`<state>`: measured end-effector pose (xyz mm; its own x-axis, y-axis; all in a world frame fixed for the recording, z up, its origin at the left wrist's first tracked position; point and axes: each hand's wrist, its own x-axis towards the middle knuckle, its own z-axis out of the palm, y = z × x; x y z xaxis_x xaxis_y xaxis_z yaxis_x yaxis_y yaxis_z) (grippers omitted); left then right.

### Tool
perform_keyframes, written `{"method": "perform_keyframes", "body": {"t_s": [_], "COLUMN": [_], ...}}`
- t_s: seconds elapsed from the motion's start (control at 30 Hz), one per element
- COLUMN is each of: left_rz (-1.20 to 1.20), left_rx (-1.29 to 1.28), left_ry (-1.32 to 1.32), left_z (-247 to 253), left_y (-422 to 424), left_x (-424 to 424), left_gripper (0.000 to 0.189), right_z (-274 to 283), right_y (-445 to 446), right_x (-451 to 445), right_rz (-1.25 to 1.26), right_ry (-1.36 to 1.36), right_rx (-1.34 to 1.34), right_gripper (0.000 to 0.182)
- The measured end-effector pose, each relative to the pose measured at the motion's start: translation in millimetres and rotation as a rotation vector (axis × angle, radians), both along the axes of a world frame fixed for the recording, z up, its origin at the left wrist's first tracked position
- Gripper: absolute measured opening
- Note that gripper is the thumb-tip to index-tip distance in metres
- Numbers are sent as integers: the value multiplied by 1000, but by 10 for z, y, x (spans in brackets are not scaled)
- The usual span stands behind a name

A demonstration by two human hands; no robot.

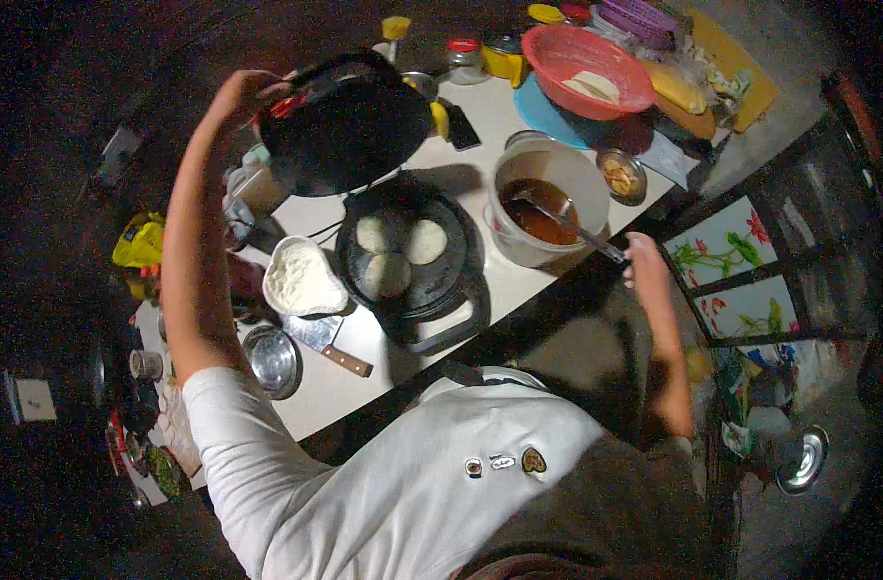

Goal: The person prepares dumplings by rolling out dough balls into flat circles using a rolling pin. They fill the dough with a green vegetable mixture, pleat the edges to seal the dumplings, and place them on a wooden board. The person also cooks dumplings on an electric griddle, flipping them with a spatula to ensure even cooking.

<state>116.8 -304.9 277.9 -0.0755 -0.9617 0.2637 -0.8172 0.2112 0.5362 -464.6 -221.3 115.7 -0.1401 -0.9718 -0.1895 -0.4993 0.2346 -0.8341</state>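
My left hand (264, 87) is at the far left edge of a raised black lid (347, 130), its fingers around the rim or handle there. Below the lid, a round black electric griddle (441, 268) holds three pale flat dough rounds (427, 243). My right hand (643, 255) grips the handle of a metal ladle (594, 243). The ladle's head dips into brown liquid (539, 217) inside a translucent plastic bucket (586, 174) to the right of the griddle.
A white bowl of flour (300, 279), a wooden-handled scraper (347, 360) and a metal dish (271, 362) sit left of the griddle. Farther back stand a red basin (586, 65) with dough and a lidded jar (465, 61). A small metal bowl (621, 177) is beside the bucket.
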Motion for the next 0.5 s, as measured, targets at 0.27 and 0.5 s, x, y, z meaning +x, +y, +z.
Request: {"method": "perform_keyframes", "body": {"t_s": [0.27,0.5], "left_rz": [372,400], "left_rx": [86,80], "left_ry": [-135,321], "left_z": [-382,-551], "left_y": [-1242,-1669], "left_x": [838,839], "left_gripper": [51,79], "right_z": [102,-188], "right_y": [-233,-300], "right_x": [482,618], "right_rz": [578,541], "right_ry": [1053,1276], "right_rx": [-266,-174], "right_gripper": [30,32]}}
